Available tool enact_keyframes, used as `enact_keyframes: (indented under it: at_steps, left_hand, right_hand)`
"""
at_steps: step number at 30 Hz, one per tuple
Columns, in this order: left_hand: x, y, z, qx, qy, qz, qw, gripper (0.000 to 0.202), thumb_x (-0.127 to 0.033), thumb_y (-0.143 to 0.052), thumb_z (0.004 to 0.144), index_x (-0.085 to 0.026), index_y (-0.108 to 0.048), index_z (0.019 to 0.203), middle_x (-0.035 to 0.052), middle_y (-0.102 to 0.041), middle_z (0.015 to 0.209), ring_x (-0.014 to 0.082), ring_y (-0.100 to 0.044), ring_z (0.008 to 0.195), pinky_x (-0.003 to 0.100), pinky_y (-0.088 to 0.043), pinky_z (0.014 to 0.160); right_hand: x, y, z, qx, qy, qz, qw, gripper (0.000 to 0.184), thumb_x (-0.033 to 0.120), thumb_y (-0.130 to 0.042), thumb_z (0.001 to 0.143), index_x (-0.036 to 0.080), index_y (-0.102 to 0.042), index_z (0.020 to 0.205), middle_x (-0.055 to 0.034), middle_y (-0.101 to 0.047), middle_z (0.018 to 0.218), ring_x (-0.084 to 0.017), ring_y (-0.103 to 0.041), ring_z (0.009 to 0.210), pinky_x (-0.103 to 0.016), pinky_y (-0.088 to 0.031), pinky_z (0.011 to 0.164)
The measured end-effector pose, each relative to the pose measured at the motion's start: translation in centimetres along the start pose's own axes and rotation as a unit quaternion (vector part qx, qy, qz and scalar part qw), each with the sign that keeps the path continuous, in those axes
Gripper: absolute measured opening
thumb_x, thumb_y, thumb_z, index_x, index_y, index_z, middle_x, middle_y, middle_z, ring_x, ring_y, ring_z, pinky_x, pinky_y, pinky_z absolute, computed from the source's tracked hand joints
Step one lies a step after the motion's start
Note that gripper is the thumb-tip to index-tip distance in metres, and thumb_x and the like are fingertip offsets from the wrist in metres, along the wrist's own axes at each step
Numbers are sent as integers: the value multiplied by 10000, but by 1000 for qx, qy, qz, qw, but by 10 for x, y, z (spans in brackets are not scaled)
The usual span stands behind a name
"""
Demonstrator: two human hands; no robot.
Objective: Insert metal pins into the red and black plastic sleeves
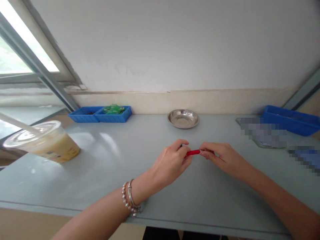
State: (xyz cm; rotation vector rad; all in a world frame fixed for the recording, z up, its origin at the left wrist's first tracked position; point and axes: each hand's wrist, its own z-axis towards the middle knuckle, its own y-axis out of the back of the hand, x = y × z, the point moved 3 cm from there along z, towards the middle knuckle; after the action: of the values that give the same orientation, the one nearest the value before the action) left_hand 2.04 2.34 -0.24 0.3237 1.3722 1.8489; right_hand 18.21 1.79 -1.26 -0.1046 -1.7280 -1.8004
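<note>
A small red tube-like piece point(193, 152) is held between both hands just above the grey table point(120, 166), near its middle. My left hand point(172, 163) is closed, pinching the piece's left end with thumb and fingertips; a beaded bracelet sits on that wrist. My right hand point(220, 157) is closed too, its fingertips pinching the right end, where a small metal part shows. What else the right fingers hide I cannot make out.
A shiny metal dish point(183, 118) stands behind the hands by the wall. Two blue trays point(100, 114) lie at the back left, one with green items. A lidded drink cup point(47, 141) with straw stands left. Another blue tray point(291, 120) and blurred flat items lie right.
</note>
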Motion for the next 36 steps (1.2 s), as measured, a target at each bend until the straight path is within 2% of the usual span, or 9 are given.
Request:
enact_keyframes:
  at_steps: [2,5,9,13,19,22,26,31,36]
  left_hand:
    - [-1,2,1,13,6,-7,1000,176,-237,-448,780,-155,-564,885,29,-523,997,56,-534,666,222,-492,669]
    - [-2,6,1,51,23,15,998,176,-265,-467,751,-164,-558,863,39,-473,1019,57,-505,632,235,-476,632]
    - [-2,6,1,122,26,48,991,187,-303,-475,728,-164,-556,821,43,-431,980,59,-460,604,246,-460,605]
    - [0,1,-1,163,25,71,984,183,-301,-493,713,-154,-558,802,50,-427,915,79,-448,610,265,-452,621]
    - [5,-1,0,179,16,58,982,259,-370,-515,719,-161,-546,870,60,-438,921,117,-482,696,291,-449,680]
    - [13,2,4,168,49,58,983,284,-407,-479,750,-189,-538,923,52,-457,931,114,-497,699,299,-446,696]
    - [21,3,9,172,91,90,977,229,-344,-416,795,-193,-573,863,43,-508,840,131,-522,684,293,-441,662]
    - [21,3,8,189,85,99,973,215,-323,-468,766,-171,-608,825,60,-547,803,154,-551,718,271,-435,651]
    - [18,2,5,194,72,135,969,217,-316,-470,760,-160,-611,817,67,-560,795,161,-559,710,276,-444,641]
  right_hand:
    - [-6,6,0,-5,-31,1,1000,369,470,-334,823,183,-564,796,6,-557,636,-63,-472,565,-165,-303,535]
    - [-23,17,-1,-60,-95,-25,993,418,535,-361,783,173,-566,750,7,-535,550,-59,-439,484,-163,-274,481]
    - [-41,21,-3,-95,-133,-81,983,380,521,-422,756,177,-576,705,-1,-544,541,-69,-438,479,-173,-257,473]
    - [-44,14,-1,-69,-108,-112,985,260,442,-498,735,212,-601,799,6,-537,583,-75,-450,518,-186,-280,499]
    - [-43,1,-1,-71,-53,-155,984,164,294,-524,740,231,-626,852,-34,-506,777,-112,-493,724,-230,-380,661]
    - [-44,-4,-1,-56,-51,-158,985,152,270,-501,759,228,-636,813,-47,-487,780,-128,-489,766,-254,-391,700]
    - [-44,-5,0,-66,-39,-157,985,146,241,-500,757,211,-642,760,-54,-486,755,-139,-490,769,-266,-393,705]
    - [-34,1,2,-85,-23,-104,991,148,245,-493,754,187,-629,767,-44,-539,749,-108,-500,704,-238,-396,671]
    - [-20,0,4,-71,-65,68,993,195,296,-471,753,161,-607,791,-19,-600,699,-72,-501,584,-193,-387,560]
